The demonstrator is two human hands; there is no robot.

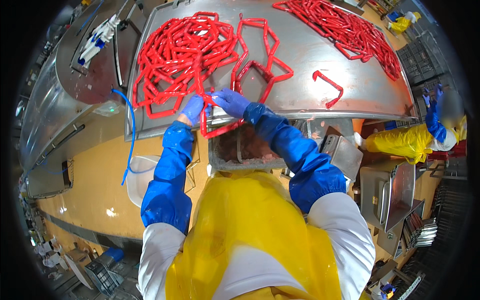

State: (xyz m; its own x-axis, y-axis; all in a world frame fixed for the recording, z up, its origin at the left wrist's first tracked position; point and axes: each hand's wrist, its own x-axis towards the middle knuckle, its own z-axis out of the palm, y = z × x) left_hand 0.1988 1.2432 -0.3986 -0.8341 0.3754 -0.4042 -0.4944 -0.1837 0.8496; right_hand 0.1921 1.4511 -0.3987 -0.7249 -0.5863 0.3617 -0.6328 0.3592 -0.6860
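Near the front edge of the steel table (295,95), both hands in purple gloves are closed on a strand of red linked sausages (198,75). My left hand (192,109) grips the strand from the left, and my right hand (230,102) pinches it just to the right. Links from the strand hang below the hands over the table edge. Behind my left hand lies a big tangled heap of red sausage links (175,45). A looser loop of links (280,76) stretches across the table beyond my right hand.
A second sausage heap (345,35) covers the far right. A short separate piece (337,90) lies nearer. Below the table edge stands a grey tub (250,164) with pinkish scraps. A blue hose (132,135) hangs at the left; another person in a yellow apron (405,142) stands right.
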